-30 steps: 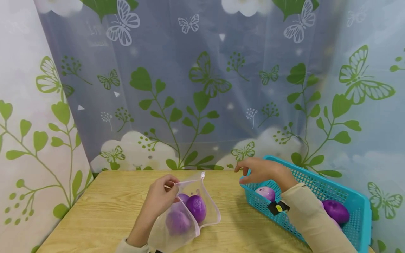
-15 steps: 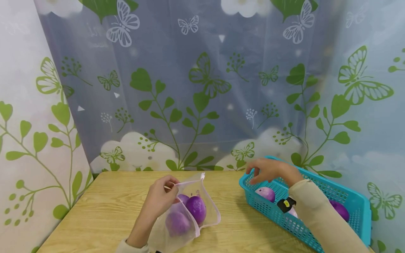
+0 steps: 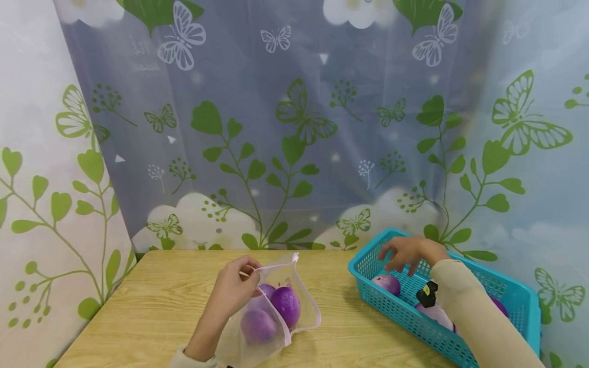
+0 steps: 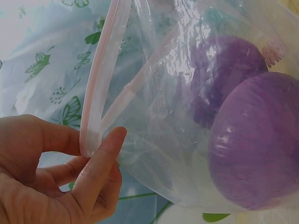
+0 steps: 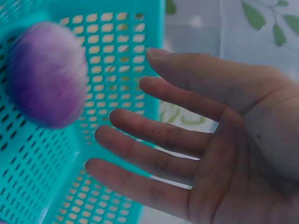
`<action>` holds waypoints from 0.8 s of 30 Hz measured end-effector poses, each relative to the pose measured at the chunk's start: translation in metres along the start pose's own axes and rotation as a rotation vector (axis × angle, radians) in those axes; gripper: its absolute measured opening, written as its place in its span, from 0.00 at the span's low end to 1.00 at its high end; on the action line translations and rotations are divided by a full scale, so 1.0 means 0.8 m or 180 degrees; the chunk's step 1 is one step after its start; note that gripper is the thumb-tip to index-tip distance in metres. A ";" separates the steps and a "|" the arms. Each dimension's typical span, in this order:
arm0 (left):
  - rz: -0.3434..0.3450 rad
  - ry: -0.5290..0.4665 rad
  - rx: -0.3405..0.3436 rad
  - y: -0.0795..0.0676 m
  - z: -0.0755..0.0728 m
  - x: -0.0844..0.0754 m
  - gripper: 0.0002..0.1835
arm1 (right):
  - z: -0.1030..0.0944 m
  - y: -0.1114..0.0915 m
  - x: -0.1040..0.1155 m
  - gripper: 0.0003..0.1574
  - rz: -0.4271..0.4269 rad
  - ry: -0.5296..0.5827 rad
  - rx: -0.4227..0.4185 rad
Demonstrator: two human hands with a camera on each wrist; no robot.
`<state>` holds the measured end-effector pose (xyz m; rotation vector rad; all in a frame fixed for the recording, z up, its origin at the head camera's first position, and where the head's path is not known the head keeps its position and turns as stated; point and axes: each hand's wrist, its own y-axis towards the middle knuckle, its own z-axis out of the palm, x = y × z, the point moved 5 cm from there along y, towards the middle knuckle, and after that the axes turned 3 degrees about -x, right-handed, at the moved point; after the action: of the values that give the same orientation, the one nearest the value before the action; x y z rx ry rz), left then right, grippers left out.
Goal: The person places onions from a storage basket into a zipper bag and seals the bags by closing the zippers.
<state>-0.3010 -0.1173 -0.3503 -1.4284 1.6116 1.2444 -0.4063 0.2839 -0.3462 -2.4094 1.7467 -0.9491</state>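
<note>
In the head view my left hand [image 3: 233,286] pinches the pink-edged mouth of a clear slider zip bag [image 3: 306,301] between thumb and fingers. The bag stands partly open on the table, with several shiny purple round pieces of produce [image 3: 286,305] inside. Over the left end of a turquoise basket [image 3: 368,286] hovers my right hand [image 3: 414,251], holding nothing. The right wrist view shows its fingers spread, apart from a purple-and-white round piece of produce [image 5: 49,74]. Another pale purple piece [image 3: 434,316] lies farther along the basket, partly behind the right sleeve. Their exact kind is unclear.
A wooden table [image 3: 175,291] carries the bag and basket. Patterned curtains [image 3: 230,128] with green plants and butterflies hang behind and at both sides. A dark purple piece [image 3: 499,306] shows in the basket beyond the right forearm.
My right hand has moved right and slightly down, from the basket's left rim to over its inside. The left hand and bag have stayed in place.
</note>
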 end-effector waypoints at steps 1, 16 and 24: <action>0.0003 0.0000 -0.0001 0.000 0.000 0.000 0.09 | 0.001 0.001 -0.005 0.28 0.0042 0.0071 0.0000; -0.0048 -0.0011 0.0022 0.001 0.000 0.003 0.09 | 0.025 0.023 -0.045 0.28 0.0440 0.0306 -0.0046; -0.0056 0.0003 0.0008 0.001 -0.001 0.002 0.09 | 0.032 0.024 -0.046 0.25 0.0588 0.0424 -0.0011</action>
<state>-0.3020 -0.1189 -0.3514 -1.4390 1.5972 1.2316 -0.4178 0.2999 -0.3904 -2.1844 1.9740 -1.1051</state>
